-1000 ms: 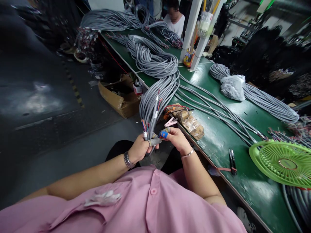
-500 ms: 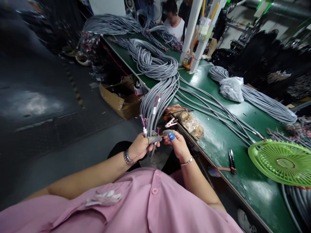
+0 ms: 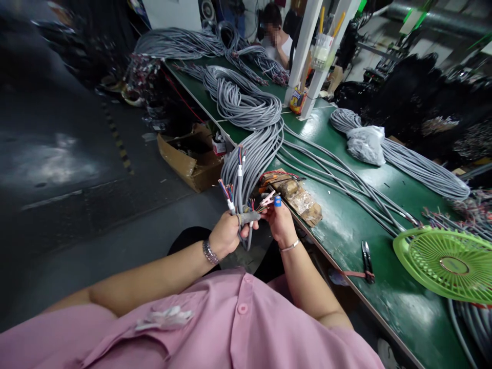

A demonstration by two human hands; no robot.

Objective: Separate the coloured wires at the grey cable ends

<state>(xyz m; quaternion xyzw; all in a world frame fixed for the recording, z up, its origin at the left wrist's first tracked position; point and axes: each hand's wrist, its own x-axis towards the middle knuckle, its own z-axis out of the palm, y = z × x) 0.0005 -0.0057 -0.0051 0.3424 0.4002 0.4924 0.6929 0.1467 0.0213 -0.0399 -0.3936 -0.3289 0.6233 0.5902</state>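
My left hand [image 3: 226,234] is closed round a bunch of grey cable ends [image 3: 239,188] whose stripped coloured wires stick up; its forefinger wears a grey cot. My right hand [image 3: 279,221] pinches the thin coloured wires [image 3: 258,205] of one cable end just right of the left hand; a blue cot covers one fingertip. Both hands hover off the left edge of the green bench [image 3: 346,220]. The cables run up into a big grey cable coil [image 3: 246,100] on the bench.
A brown taped block with a pink clip [image 3: 298,193] lies at the bench edge. Black cutters [image 3: 367,261] and a green fan grille [image 3: 446,262] lie to the right. A plastic bag [image 3: 365,143], a cardboard box [image 3: 190,156] on the floor, a white post [image 3: 307,56], a seated person [image 3: 274,38] beyond.
Both hands have risen slightly and moved closer to the bench edge. The right hand's fingers shifted from the left forefinger's tip to the thin wires of one cable end.
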